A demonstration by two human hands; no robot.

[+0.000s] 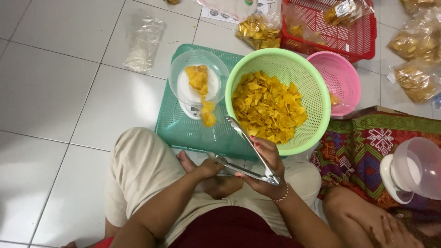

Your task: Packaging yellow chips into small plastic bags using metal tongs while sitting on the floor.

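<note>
My right hand (268, 160) grips metal tongs (245, 142) near their hinge. The tongs' arms are spread and point toward the green colander (317, 82), which is full of yellow chips (266, 105). My left hand (209, 169) is closed on the lower end of a clear plastic bag (212, 138). The bag holds a few chips (207, 117) and reaches up into the clear bowl (183, 64) of a white kitchen scale (190, 106). The scale stands on an upturned green plastic tray (174, 128) in front of my knees.
A pink colander (344, 78) and a red basket (363, 41) with bagged chips stand behind the green one. Filled chip bags (415, 80) lie at the right, an empty bag (143, 41) at the left. Another person's hand (388, 232) and a second scale (411, 170) are at the right.
</note>
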